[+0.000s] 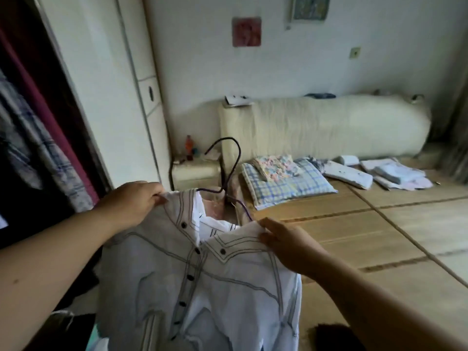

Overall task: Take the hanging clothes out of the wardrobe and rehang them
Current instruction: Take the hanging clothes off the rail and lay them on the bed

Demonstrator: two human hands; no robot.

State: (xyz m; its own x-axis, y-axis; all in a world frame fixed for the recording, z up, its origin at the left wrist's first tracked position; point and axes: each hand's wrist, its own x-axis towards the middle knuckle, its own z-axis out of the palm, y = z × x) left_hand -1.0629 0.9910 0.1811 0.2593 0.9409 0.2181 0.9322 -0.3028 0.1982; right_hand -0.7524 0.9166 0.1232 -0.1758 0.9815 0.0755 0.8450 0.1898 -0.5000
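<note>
Nearest to me hangs the white shirt (202,287) with dark stitching and dark buttons, out of the wardrobe (15,97) and held up in front of the person. Her left hand (136,201) pinches one shoulder seam beside the collar, and the right hand (288,244) grips the fabric at the other side. Between the two hands rises the thin dark hanger (239,154), with its hook free in the air.

I think the danger is this hanger. No hand holds it, and I cannot tell if both its arms sit inside the shoulders. If the person tilts the shirt, the wire may slide out or the shirt may drop off one side.

At the left, in the open wardrobe, a plaid garment (43,153) hangs. Behind the shirt lies a bed covered with a woven mat (379,236). Farther on it are a checked pillow (286,183) and folded clothes (395,173), then the cream headboard (329,127) against a pale wall with a red picture (247,31).
</note>
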